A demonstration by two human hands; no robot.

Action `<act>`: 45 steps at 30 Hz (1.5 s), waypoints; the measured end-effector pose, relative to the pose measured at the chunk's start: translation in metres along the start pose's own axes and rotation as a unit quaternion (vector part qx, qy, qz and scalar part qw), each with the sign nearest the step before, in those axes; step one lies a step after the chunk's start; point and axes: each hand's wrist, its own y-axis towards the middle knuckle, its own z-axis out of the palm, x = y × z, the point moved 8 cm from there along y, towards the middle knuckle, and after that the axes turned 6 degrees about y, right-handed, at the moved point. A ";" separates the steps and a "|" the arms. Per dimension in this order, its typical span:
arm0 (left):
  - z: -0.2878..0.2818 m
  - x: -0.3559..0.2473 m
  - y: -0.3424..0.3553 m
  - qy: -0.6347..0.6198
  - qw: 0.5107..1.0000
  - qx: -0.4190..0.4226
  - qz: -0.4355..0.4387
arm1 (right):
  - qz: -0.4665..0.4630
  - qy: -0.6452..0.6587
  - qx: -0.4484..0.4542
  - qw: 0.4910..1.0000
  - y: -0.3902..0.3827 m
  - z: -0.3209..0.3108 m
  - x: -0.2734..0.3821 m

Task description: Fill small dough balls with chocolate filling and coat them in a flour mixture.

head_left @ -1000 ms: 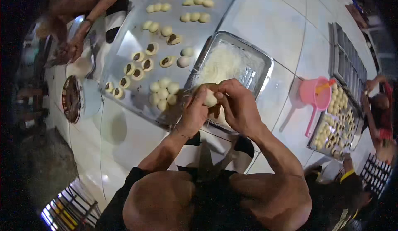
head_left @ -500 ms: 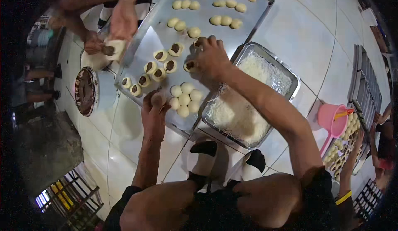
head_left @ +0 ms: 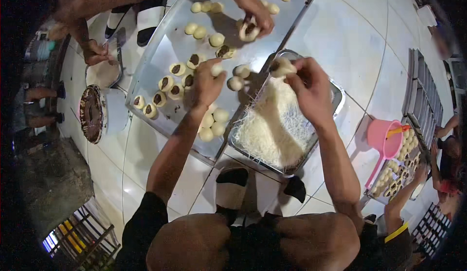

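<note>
The left hand [head_left: 206,83] reaches out over a large metal baking tray [head_left: 160,52] that lies on the white tiled floor [head_left: 360,32]. Its fingers are curled around a pale dough ball [head_left: 216,69], pinching it just above the tray. Right beside that hand, toward the person's left, sit several flattened dough pieces with dark filling [head_left: 168,83] in their middle. Just below the wrist lies a small cluster of plain dough balls [head_left: 211,122], and another ball [head_left: 236,82] rests between the two hands.

The right hand [head_left: 309,88] is held over a smaller rectangular metal tray [head_left: 335,96] filled with shredded white cheese [head_left: 272,130]. Its fingers are closed on a second dough ball [head_left: 282,67], held near the far corner of that tray, above the shreds. The two hands are apart, each gripping its own piece.

Beyond both hands, another person's hand [head_left: 253,18] holds a filled dough piece over the far end of the big tray. Farther to the left of the left hand stands a round tin of dark filling [head_left: 91,113]. Well off to the right of the right hand lies a pink scoop [head_left: 382,137], next to another tray of small pastries [head_left: 399,173].
</note>
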 end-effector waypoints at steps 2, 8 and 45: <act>0.023 -0.016 0.005 0.087 0.993 0.071 0.022 | 0.003 0.034 -0.040 0.999 -0.018 -0.027 0.008; -0.002 -0.005 -0.019 0.179 0.977 -0.114 0.017 | 0.014 0.165 -0.058 0.984 -0.053 -0.044 0.027; 0.097 -0.117 -0.148 -0.638 0.729 0.142 -0.204 | -0.031 -0.317 0.049 0.947 -0.096 0.006 -0.025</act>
